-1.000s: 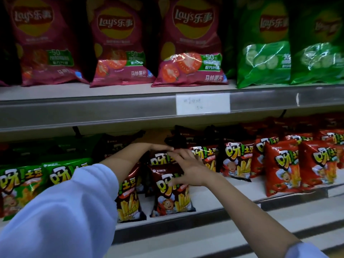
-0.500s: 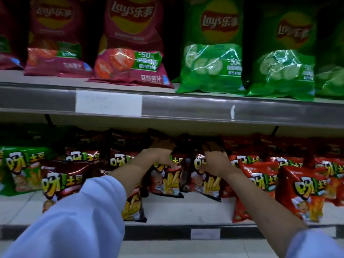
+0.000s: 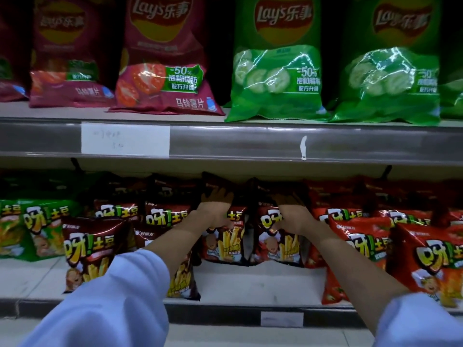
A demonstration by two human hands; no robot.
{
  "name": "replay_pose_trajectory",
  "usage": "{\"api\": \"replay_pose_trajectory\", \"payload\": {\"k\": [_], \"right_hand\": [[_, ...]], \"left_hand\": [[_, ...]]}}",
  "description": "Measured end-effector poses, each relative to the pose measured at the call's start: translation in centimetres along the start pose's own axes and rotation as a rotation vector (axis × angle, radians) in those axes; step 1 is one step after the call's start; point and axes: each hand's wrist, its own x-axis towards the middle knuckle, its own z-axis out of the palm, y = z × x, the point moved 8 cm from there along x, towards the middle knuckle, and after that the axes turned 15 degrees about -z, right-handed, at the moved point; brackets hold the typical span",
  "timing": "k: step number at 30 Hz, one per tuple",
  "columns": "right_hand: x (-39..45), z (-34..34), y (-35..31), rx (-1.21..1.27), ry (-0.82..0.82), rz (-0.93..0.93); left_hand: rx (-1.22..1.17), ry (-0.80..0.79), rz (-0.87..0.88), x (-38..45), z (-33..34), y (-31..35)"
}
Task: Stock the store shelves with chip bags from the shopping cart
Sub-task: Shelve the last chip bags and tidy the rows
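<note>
On the lower shelf (image 3: 260,284), two dark brown fry-snack bags stand upright side by side. My left hand (image 3: 216,209) grips the top of the left brown bag (image 3: 225,244). My right hand (image 3: 292,215) grips the top of the right brown bag (image 3: 278,246). Both hands reach under the upper shelf, and my fingertips are in shadow there. More brown bags (image 3: 87,249) stand to the left, with one partly hidden behind my left sleeve. The shopping cart is out of view.
Red bags (image 3: 363,244) fill the lower shelf on the right, green ones (image 3: 32,229) on the left. The upper shelf edge (image 3: 250,144) overhangs my hands and carries large maroon (image 3: 162,71) and green (image 3: 275,78) Lay's bags. Bare shelf shows in front of the held bags.
My view has shifted right and closer. My hands have moved apart and deeper onto the lower shelf, each now on its own brown bag, and the bags stand further back.
</note>
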Motion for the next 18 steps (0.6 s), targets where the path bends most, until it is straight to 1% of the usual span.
{"api": "replay_pose_trajectory", "payload": {"k": [3,7,8,9,11,12,13,15,18], "right_hand": [[-0.6,-0.3,-0.1,-0.030,-0.007,0.023],[-2.7,-1.7,-0.1,-0.054,0.057,0.030],[-3.5,-2.0,0.1,-0.056,0.069,0.033],[-4.3,-2.3,0.3,-0.063,0.078,0.032],[-5.8,-3.1,0.6,-0.077,0.089,0.028],[-6.6,-3.4,1.0,-0.077,0.097,0.032],[-7.3,-3.8,1.4,-0.080,0.105,0.033],[-8.6,-4.3,2.8,-0.097,0.103,0.043],[-10.0,-4.9,5.2,-0.114,0.075,0.051]], "left_hand": [[0.010,-0.049,0.016,-0.2,-0.1,0.2],[-0.070,-0.007,0.063,-1.0,-2.4,1.9],[-0.098,-0.038,0.078,-1.1,-2.5,2.7],[-0.145,-0.122,0.084,-1.3,-2.3,3.4],[-0.239,-0.338,0.071,-1.6,-1.1,4.9],[-0.267,-0.353,0.083,-1.9,-1.2,5.9],[-0.272,-0.281,0.099,-1.8,-2.0,6.9],[-0.241,-0.062,0.150,-1.8,-3.8,9.3],[-0.271,0.007,0.205,-2.7,-4.5,13.3]]}}
